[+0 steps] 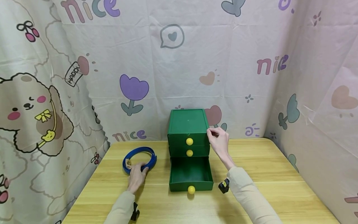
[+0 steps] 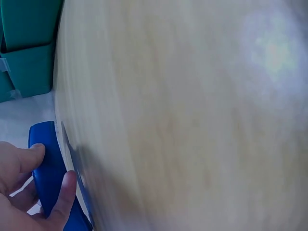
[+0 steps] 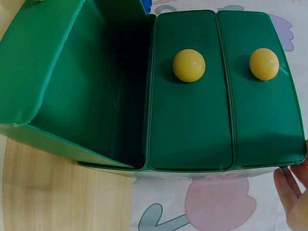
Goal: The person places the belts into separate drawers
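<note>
A coiled blue belt [image 1: 152, 161] with a gold-coloured buckle [image 1: 128, 163] lies on the left of the table. My left hand [image 1: 137, 177] grips its near side; in the left wrist view the thumb and fingers stand on either side of the blue strap [image 2: 47, 168]. A green drawer cabinet [image 1: 188, 121] with round yellow knobs stands at the middle. Its bottom drawer [image 1: 191, 171] is pulled out and bare inside, while the two upper drawers are closed. My right hand [image 1: 219, 141] holds the cabinet's top right front corner, fingers bent against its side [image 3: 288, 192].
The wooden table [image 1: 257, 186] ends at the back against a printed cloth curtain [image 1: 179, 68], which also hangs at both sides. The open drawer juts toward me between my arms. Small black devices [image 1: 224, 185] sit on both wrists.
</note>
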Demonstrator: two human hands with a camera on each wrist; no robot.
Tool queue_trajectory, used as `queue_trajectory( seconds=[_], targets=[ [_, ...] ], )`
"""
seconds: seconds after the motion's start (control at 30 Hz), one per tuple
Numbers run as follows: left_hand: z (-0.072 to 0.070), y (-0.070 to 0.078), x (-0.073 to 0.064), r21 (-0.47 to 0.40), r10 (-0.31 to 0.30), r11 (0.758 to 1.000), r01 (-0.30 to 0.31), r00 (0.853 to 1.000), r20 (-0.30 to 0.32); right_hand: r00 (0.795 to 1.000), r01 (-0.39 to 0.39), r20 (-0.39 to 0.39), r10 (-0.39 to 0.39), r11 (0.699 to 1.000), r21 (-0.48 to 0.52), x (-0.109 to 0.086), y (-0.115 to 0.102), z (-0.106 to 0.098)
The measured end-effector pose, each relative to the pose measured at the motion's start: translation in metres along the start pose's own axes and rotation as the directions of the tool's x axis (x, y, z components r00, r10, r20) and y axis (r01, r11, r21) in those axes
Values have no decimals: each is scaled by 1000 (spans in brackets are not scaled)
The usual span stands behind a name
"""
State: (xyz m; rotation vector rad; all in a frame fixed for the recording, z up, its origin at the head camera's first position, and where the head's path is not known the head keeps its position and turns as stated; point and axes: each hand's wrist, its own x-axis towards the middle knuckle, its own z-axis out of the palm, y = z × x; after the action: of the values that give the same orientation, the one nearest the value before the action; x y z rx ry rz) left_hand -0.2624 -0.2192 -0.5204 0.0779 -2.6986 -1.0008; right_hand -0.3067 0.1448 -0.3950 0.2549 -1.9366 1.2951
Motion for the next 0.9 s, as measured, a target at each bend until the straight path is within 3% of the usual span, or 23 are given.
queue_trajectory(
  seconds=[0.13, 0.33, 0.6, 0.9],
  targets=[
    [0, 0, 1, -31, -11, 999, 11, 1000, 10, 1000, 2, 0, -2, 1000, -3, 0, 0, 0],
    [0, -1, 2, -67, 20, 998, -20, 1000, -1, 1000, 1, 0, -1, 1000, -19, 0, 0, -1],
    [0, -1, 3, -106, 34, 994, -31, 999, 33, 1000, -4, -1, 4, 1000, -18, 0, 0, -1],
    [2, -3, 4, -122, 70, 990, -68, 998, 11, 1000, -7, 3, 7, 1000, -6, 0, -3, -1]
  ],
)
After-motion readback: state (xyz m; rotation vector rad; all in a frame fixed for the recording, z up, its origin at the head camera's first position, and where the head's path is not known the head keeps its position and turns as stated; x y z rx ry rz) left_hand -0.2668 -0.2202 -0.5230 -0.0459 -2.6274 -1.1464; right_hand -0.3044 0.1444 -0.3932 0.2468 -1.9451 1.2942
